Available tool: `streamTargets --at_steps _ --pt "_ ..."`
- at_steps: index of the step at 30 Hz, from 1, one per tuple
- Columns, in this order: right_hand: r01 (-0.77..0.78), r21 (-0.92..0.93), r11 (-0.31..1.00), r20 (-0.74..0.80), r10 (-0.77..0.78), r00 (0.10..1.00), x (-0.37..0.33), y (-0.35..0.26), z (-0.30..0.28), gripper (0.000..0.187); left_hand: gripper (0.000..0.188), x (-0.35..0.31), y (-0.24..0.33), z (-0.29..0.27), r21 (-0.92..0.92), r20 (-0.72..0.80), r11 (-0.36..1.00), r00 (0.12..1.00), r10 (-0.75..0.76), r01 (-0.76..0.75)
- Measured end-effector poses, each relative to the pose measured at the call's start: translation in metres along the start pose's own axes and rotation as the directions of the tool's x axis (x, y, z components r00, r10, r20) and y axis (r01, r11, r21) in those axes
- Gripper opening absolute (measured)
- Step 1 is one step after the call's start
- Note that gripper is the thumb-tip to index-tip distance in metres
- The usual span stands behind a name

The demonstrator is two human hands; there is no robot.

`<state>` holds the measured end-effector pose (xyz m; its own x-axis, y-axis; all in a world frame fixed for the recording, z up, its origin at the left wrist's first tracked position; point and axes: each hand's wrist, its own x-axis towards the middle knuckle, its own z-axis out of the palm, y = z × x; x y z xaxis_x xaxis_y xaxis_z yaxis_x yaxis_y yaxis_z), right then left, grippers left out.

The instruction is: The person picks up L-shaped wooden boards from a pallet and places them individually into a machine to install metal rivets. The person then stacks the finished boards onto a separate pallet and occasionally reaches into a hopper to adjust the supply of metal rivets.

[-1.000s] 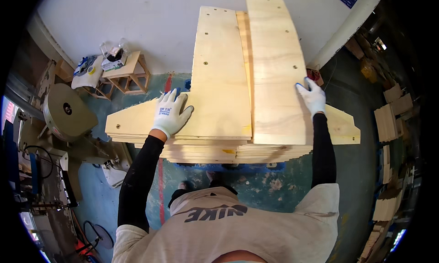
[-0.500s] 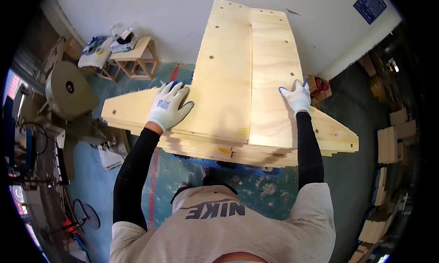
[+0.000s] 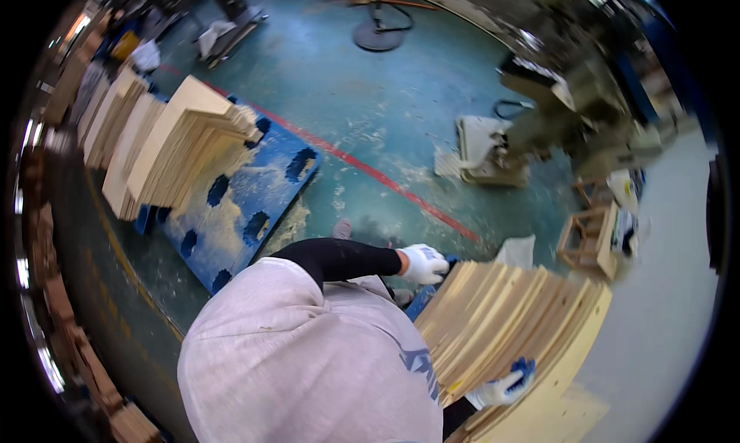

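My left hand (image 3: 424, 264), in a white glove and black sleeve, reaches toward the upper left corner of a tall stack of plywood panels (image 3: 493, 304). Its fingers curve loosely with nothing visible in them, and whether they touch the stack I cannot tell. Farther down, my right hand (image 3: 507, 386), in a white glove with blue-coated fingers, lies over the stack with its fingers apart. The panels' cut edges face me, and the pale top panel (image 3: 566, 366) shows at the stack's right side. The lower part of the stack is hidden behind my body.
On the left, a blue plastic pallet (image 3: 239, 185) dusted with sawdust bears curved plywood pieces (image 3: 173, 150). A red line (image 3: 370, 173) crosses the green floor (image 3: 385, 104). A machine (image 3: 539, 127) stands at the upper right, near a wooden stool (image 3: 590, 239) by the wall.
My view has turned left, so the stack moved to the lower right and the pallet came into view. Both hands have shifted from the top panel's sides toward the stack's edges.
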<state>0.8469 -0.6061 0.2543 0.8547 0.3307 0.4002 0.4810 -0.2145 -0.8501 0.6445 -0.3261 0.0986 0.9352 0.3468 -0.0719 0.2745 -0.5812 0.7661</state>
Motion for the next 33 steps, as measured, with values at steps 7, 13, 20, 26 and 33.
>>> streamTargets --at_steps 7,13,20,26,33 --pt "-0.339 -0.068 0.938 0.77 0.265 0.581 -0.04 -0.024 0.298 0.026 0.037 -0.229 -0.193 -0.156 -0.195 -0.195 0.614 0.583 -0.789 0.765" --pt "-0.248 -0.19 0.95 0.95 0.242 0.197 -0.081 -0.075 0.478 0.024 0.041 -0.346 -0.281 -0.239 -0.736 -0.195 0.133 -0.02 -0.981 0.663" --pt "-0.158 -0.291 0.944 0.948 0.262 -0.183 -0.146 -0.111 0.704 0.02 0.062 -0.441 -0.431 -0.308 -0.917 -0.268 0.091 -0.429 -0.863 0.389" --pt "-0.051 -0.366 0.929 0.856 0.315 -0.41 -0.186 -0.128 0.861 0.026 0.11 -0.483 -0.602 -0.383 -0.89 -0.303 -0.072 -0.7 -0.647 0.451" --pt "0.049 -0.33 0.943 0.862 0.322 -0.39 -0.235 -0.156 0.977 0.021 0.122 -0.508 -0.701 -0.382 -0.989 -0.151 0.099 -0.77 -0.62 0.114"
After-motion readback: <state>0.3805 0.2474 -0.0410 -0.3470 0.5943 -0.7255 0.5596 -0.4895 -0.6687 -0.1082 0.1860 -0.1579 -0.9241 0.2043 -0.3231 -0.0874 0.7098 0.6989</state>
